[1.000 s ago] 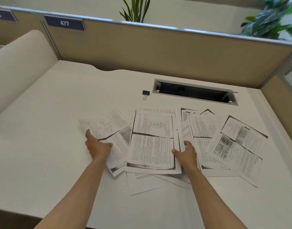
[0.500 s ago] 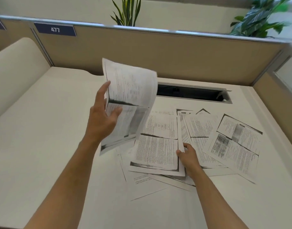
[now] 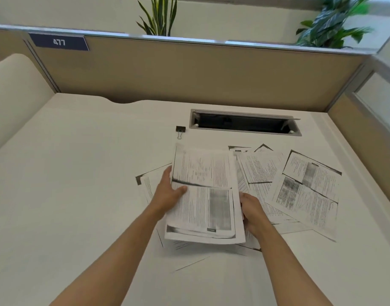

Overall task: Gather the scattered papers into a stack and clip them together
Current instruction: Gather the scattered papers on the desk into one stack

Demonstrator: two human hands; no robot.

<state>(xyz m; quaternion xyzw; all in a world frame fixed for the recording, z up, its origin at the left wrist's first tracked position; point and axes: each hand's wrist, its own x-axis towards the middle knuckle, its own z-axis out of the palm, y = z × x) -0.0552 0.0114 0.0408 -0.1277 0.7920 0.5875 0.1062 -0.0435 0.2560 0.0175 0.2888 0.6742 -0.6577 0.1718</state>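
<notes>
Printed paper sheets lie spread over the white desk (image 3: 68,184). A small stack of sheets (image 3: 204,195) sits in the middle, its top sheet showing text and a grey block. My left hand (image 3: 169,193) grips the stack's left edge, thumb on top. My right hand (image 3: 251,208) holds the stack's right edge, fingers partly hidden under the paper. More loose sheets (image 3: 306,191) fan out to the right, and others peek out to the left (image 3: 145,184) and below. A black binder clip (image 3: 180,130) lies apart, beyond the papers.
A rectangular cable slot (image 3: 245,123) opens in the desk behind the papers. Tan partition walls (image 3: 189,74) close the back and right sides. A curved white panel (image 3: 10,89) rises at the left. Plants stand behind the partition.
My left hand has brought the lifted sheet down from the air onto the middle sheets. My right hand now holds the stack's right edge. The binder clip is back in sight.
</notes>
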